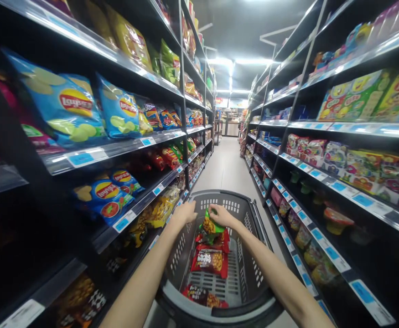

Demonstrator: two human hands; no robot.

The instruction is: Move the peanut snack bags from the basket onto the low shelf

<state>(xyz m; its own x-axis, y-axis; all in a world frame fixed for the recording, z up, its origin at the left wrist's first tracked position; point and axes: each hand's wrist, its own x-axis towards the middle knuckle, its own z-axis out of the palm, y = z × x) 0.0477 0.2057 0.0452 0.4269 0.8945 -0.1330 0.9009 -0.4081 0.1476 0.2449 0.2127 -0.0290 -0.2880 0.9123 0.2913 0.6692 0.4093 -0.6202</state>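
Observation:
My right hand (221,215) is closed on the top of a green snack bag (211,224) with a picture of nuts, over the inside of a grey plastic shopping basket (182,298). My left hand (184,213) is over the basket's far left side, its fingers loosely bent and apart with nothing seen in them. Inside the basket lie red snack bags: one red bag (209,263) in the middle, another dark red bag (204,297) at the near end. More red packaging (225,240) shows just under the green bag, partly hidden by it.
Shelves run close along both sides. On the left stand blue chip bags (72,107), with yellow snack bags (163,209) lower down. Boxed snacks (354,95) and candy bags (336,155) fill the right. A pale tiled aisle (224,159) leads to a counter (231,127).

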